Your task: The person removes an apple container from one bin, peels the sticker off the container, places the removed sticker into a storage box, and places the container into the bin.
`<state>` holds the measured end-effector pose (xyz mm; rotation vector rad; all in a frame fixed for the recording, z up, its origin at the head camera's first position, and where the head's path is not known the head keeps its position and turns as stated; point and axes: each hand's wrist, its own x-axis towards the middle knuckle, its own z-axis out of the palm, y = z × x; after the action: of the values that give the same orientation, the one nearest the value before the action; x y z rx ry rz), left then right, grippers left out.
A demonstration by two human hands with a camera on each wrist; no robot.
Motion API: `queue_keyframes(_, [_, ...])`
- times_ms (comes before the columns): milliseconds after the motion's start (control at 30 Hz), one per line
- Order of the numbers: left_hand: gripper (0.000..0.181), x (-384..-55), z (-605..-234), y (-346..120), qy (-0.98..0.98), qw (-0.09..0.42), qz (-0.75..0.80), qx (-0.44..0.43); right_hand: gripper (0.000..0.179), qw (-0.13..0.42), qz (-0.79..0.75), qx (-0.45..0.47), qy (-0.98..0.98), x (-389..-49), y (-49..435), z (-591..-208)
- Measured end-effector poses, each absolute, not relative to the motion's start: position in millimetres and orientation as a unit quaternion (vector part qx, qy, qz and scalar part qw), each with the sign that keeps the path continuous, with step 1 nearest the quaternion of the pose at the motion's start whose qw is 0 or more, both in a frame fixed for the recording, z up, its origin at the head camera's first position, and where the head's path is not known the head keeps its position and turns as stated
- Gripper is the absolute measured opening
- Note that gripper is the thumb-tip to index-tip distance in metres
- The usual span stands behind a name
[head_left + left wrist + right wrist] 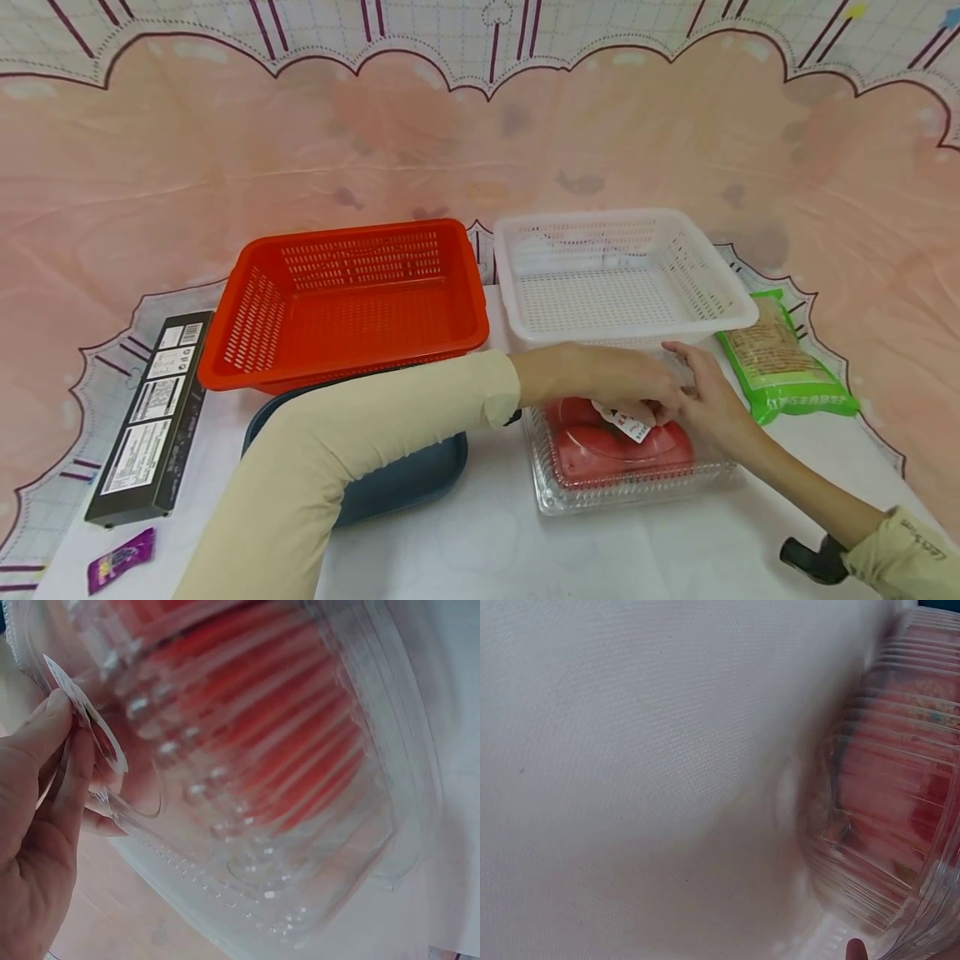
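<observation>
Clear plastic, the box [600,497] sits just beneath your left hand [637,383], which pinches a label [632,426] between thumb and finger. Your right hand [716,410] is close beside, its hold unclear. You seem to be handling the label; the next move probably calls for a firm pinch and a steadied box.

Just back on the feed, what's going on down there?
A person's left hand pinches a white label at the top of a clear plastic container with red contents inside. The right hand is close beside it, over the container; its exact grip isn't clear. The container stands on the table, in front of the white basket.
</observation>
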<state>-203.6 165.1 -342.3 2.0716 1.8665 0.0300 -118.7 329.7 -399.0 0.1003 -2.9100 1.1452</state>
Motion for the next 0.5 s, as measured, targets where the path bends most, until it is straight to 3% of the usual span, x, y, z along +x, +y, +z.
queue_keyframes(500, [0.007, -202.0, -346.0, 165.8, 0.648, 0.160, -0.011, 0.745, 0.059, -0.003, 0.365, 0.016, -0.931, -118.4, 327.7, -397.5])
